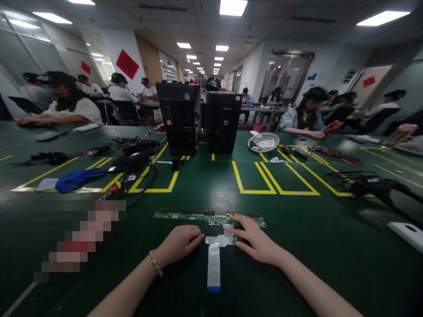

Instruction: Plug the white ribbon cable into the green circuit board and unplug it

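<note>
A long, narrow green circuit board (188,216) lies crosswise on the table, with brown film tabs along its far edge. Below its middle, a white flat ribbon cable (213,264) with a blue end runs toward me, and silvery tape crosses its upper part. My left hand (180,243) rests left of the tape, fingers curled in and thumb tip close to the tape's edge; nothing shows in it. With fingers spread, my right hand (256,240) lies over the board's right part and the cable's upper end. Its fingertips reach a film tab and the tape.
Two black computer towers (180,119) (222,123) stand at the table's far side. A white basket (264,143) is right of them. At left are a blue glove (79,178) and black cables (142,145); at right, a black cabled device (373,185) and a white object (408,235). People sit beyond.
</note>
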The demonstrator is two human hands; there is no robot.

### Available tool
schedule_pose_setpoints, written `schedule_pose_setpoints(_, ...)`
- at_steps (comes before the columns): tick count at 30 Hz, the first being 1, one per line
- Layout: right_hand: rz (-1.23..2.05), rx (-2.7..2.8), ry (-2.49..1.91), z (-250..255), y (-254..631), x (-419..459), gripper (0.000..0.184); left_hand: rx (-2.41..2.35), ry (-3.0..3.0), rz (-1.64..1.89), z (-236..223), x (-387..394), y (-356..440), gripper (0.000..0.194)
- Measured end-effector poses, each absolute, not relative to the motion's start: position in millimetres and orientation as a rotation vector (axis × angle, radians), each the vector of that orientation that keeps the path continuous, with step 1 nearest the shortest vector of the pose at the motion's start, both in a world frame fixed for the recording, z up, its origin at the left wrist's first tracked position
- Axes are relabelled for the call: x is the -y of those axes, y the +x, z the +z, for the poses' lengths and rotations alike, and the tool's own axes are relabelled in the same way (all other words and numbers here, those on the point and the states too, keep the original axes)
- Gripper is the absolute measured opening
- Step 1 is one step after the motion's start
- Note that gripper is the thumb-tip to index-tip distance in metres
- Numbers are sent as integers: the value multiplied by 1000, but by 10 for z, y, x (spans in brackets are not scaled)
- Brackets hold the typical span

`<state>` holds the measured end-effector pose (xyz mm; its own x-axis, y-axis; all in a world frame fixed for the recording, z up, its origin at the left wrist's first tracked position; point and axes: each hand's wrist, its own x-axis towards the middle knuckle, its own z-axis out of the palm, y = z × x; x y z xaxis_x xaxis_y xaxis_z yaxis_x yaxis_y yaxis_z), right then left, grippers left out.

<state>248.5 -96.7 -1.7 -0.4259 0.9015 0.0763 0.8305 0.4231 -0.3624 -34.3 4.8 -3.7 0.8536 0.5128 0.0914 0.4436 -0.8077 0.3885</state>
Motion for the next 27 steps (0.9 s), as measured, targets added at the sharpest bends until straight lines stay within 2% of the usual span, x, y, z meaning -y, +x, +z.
schedule_pose_setpoints(17,428,2471,-1526,-13,2493,967,50,-664,2692,139,-9,-42,-330,20)
schedule_pose_setpoints(27,359,2526,-1571,11,2627,1051,65,-659,2692,171,-39,-48,-344,21)
